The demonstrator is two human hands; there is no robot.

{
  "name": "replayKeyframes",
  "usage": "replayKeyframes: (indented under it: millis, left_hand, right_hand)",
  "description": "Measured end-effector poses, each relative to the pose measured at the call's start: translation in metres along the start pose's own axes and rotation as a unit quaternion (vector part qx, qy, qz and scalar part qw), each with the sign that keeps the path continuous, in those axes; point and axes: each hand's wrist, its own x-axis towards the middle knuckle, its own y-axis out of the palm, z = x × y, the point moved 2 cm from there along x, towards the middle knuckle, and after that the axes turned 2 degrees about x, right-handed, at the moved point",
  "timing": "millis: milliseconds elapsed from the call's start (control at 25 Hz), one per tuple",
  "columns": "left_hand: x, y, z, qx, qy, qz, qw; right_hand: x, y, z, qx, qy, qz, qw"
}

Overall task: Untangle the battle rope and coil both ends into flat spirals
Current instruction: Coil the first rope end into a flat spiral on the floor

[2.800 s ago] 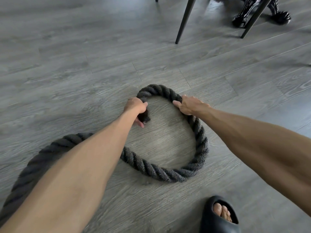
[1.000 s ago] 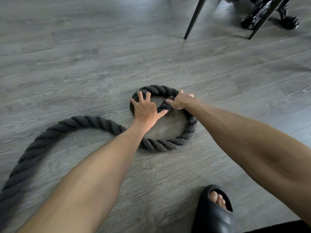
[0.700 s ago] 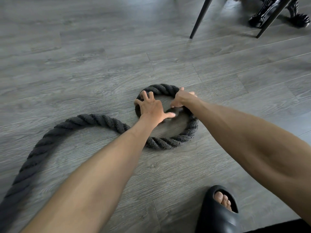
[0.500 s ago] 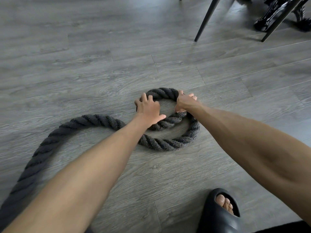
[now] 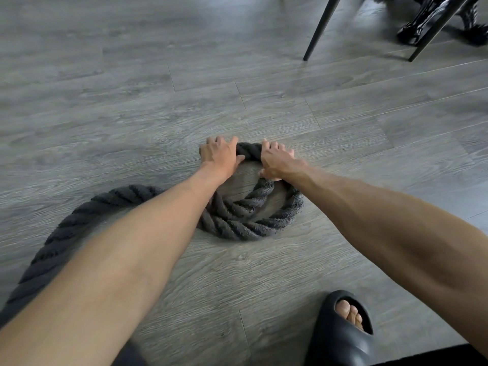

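step: winding first spiral | rope (image 5: 245, 220) mid-frame, tail trailing lower left | left hand (image 5: 220, 154), right hand (image 5: 276, 161) both clamped on far arc | next: likely feed tail round, keep flat

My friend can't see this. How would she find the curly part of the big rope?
Start on the grey wood floor, in the middle, where both hands meet: left hand, right hand. Under them lies the coil of thick, dark, fuzzy twisted rope. Unlike the loose tail trailing away leftward, it curls round into a small ring with another turn inside.
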Motion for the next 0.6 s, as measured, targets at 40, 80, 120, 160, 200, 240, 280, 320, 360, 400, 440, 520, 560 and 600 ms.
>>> replayKeyframes:
  millis: [40, 80, 120, 160, 200, 240, 280, 320, 360, 400, 440, 520, 560, 600]
  left_hand:
    - [0.001, 0.000, 0.007, 0.023, 0.001, -0.006, 1.000]
    - [0.003, -0.001, 0.016, 0.038, -0.006, -0.001, 0.999]
    - [0.005, -0.002, 0.026, 0.029, -0.023, 0.014, 0.999]
    - [0.002, -0.001, 0.035, 0.002, -0.040, 0.037, 0.999]
    - [-0.002, 0.001, 0.048, -0.025, -0.058, 0.062, 0.996]
    - [-0.008, 0.005, 0.059, -0.050, -0.067, 0.076, 0.994]
    - [-0.014, 0.007, 0.072, -0.075, -0.080, 0.090, 0.990]
    - [-0.020, 0.010, 0.087, -0.110, -0.093, 0.100, 0.985]
    - [-0.026, 0.011, 0.101, -0.159, -0.103, 0.112, 0.975]
    - [-0.034, 0.013, 0.115, -0.203, -0.110, 0.122, 0.965]
    - [-0.039, 0.012, 0.124, -0.239, -0.109, 0.131, 0.956]
    - [-0.047, 0.016, 0.130, -0.278, -0.114, 0.144, 0.943]
    - [-0.049, 0.018, 0.129, -0.272, -0.115, 0.152, 0.943]
    - [-0.050, 0.022, 0.125, -0.252, -0.116, 0.169, 0.946]
  right_hand:
    - [-0.003, 0.000, 0.009, -0.023, -0.038, -0.006, 0.999]
    - [-0.007, 0.000, 0.022, -0.045, -0.081, -0.019, 0.996]
    - [-0.010, 0.000, 0.037, -0.065, -0.128, -0.032, 0.989]
    - [-0.014, 0.003, 0.054, -0.085, -0.179, -0.039, 0.979]
    - [-0.018, 0.009, 0.073, -0.110, -0.230, -0.047, 0.966]
    - [-0.022, 0.017, 0.090, -0.133, -0.274, -0.062, 0.950]
    - [-0.026, 0.023, 0.105, -0.147, -0.313, -0.077, 0.935]
    - [-0.028, 0.029, 0.119, -0.149, -0.348, -0.086, 0.922]
    - [-0.031, 0.033, 0.130, -0.149, -0.377, -0.088, 0.910]
    - [-0.033, 0.037, 0.141, -0.151, -0.399, -0.090, 0.900]
    - [-0.035, 0.040, 0.147, -0.153, -0.408, -0.095, 0.895]
    - [-0.036, 0.045, 0.151, -0.144, -0.408, -0.112, 0.894]
    - [-0.035, 0.045, 0.149, -0.137, -0.401, -0.119, 0.898]
    - [-0.033, 0.044, 0.145, -0.123, -0.389, -0.120, 0.905]
